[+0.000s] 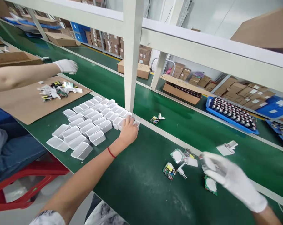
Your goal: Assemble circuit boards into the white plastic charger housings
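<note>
My bare left hand (128,129), with a red cord at the wrist, reaches to the right end of a block of white plastic shells (89,123). Its fingers close on one white shell (136,122) at the edge. My right hand (222,175), in a white glove, rests over a scatter of green circuit boards (169,171) and white plug parts (190,161) on the green belt. Its fingers are curled over a small part that I cannot make out.
A co-worker's gloved hand (66,66) reaches over the belt at the left, above a cardboard sheet (26,104) with a pile of parts. A white frame post (132,53) stands behind the shells. A blue tray (232,115) of components lies at far right.
</note>
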